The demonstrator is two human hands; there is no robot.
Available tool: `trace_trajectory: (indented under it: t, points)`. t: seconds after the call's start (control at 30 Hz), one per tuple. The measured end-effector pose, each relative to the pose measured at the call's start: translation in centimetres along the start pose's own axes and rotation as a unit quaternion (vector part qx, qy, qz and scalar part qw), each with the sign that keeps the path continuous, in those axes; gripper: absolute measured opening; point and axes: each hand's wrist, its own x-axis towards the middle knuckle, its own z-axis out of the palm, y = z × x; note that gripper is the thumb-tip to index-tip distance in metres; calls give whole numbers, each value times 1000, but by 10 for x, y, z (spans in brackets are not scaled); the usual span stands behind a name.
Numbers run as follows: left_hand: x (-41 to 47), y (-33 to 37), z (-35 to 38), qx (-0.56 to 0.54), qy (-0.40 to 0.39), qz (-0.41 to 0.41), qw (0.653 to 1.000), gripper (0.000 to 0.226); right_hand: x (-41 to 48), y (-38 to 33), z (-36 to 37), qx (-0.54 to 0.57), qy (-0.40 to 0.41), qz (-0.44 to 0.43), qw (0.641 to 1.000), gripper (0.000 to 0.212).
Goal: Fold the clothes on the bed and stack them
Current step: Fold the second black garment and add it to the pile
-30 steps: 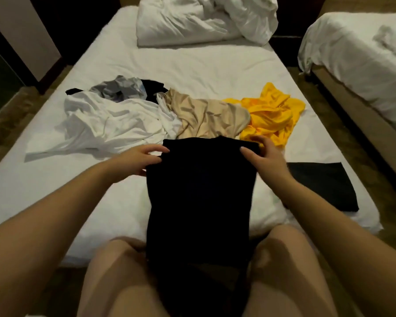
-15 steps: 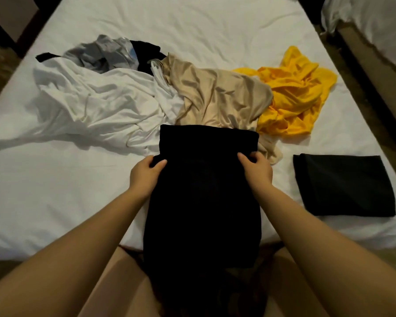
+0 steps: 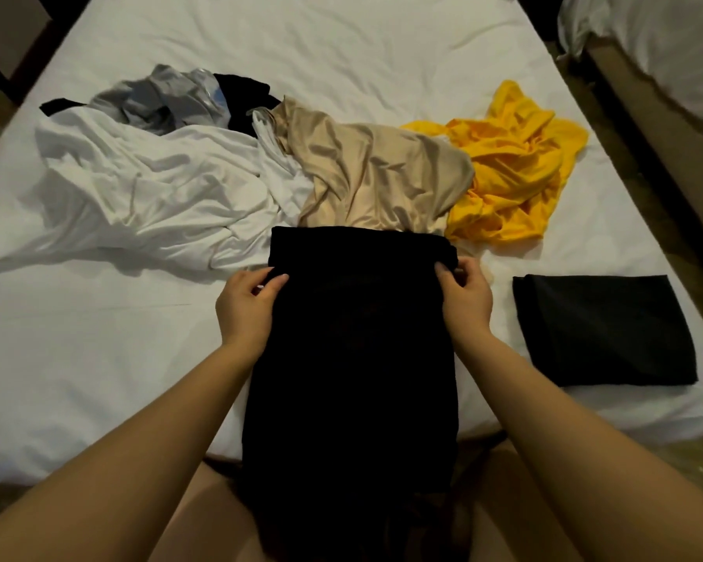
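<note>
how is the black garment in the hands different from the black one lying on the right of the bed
The long black garment is gripped by the left hand and right hand; the folded black piece lies with no hand on it. The long black garment hangs over the bed edge; the folded black piece lies wholly on it. Both are black and flat.

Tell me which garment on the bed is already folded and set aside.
The dark garment right of the right hand: a flat, neat rectangle lying alone. The white cloth, beige cloth and yellow cloth lie crumpled.
</note>
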Motion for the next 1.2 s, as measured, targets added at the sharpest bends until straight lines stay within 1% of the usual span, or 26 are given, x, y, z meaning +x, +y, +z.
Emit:
trace_trajectory:
  t: [0.07, 0.17, 0.27, 0.37, 0.43, 0.5, 0.53, 0.63, 0.73, 0.8, 0.87, 0.93, 1.0, 1.1, 1.17, 1.2]
  points:
    - [6, -6, 3, 36, -45, -19, 998, 25, 5, 5, -1, -45, -36, 34, 998, 10]
    - [2, -9, 4, 59, -74, -5, 996, 29, 2, 13, -5, -77, -54, 70, 993, 18]
    - [-16, -10, -5, 25, -95, -67, 993, 56, -16, 18, -10, -64, -74, 83, 992, 24]
    - [-43, -26, -15, -37, -153, -117, 981, 63, -49, 31, -18, -48, -107, 97, 988, 26]
    - [-69, -37, -20, -78, -169, -131, 974, 64, -75, 41, -22, -51, -109, 92, 988, 24]
    - [-99, -47, -23, -76, -183, -136, 971, 56, -101, 48, -24, -66, -90, 92, 989, 26]
    - [-113, -50, -25, -75, -189, -139, 969, 56, -113, 53, -26, -71, -80, 100, 989, 28]
    - [-146, -61, -33, -107, -189, -151, 964, 73, -152, 76, -32, -72, -77, 138, 985, 38]
    - [-169, -69, -42, -123, -202, -150, 960, 73, -179, 87, -41, -82, -117, 159, 977, 48]
    - [-184, -71, -47, -127, -214, -137, 959, 78, -188, 84, -47, -79, -158, 160, 971, 48]
    - [-194, -70, -51, -132, -205, -111, 964, 79, -195, 83, -52, -88, -190, 165, 964, 47]
    - [-200, -68, -54, -142, -186, -103, 967, 75, -202, 83, -55, -72, -220, 175, 957, 42]
    - [-203, -68, -56, -190, -181, -142, 954, 64, -207, 82, -58, -25, -223, 189, 956, 35]
    - [-208, -69, -61, -269, -172, -236, 918, 43, -215, 76, -60, 60, -199, 206, 956, 24]
    - [-210, -67, -64, -302, -163, -259, 903, 29, -221, 75, -60, 87, -156, 193, 965, 22]
    - [-212, -65, -66, -313, -162, -264, 898, 18, -224, 74, -60, 80, -126, 175, 973, 23]
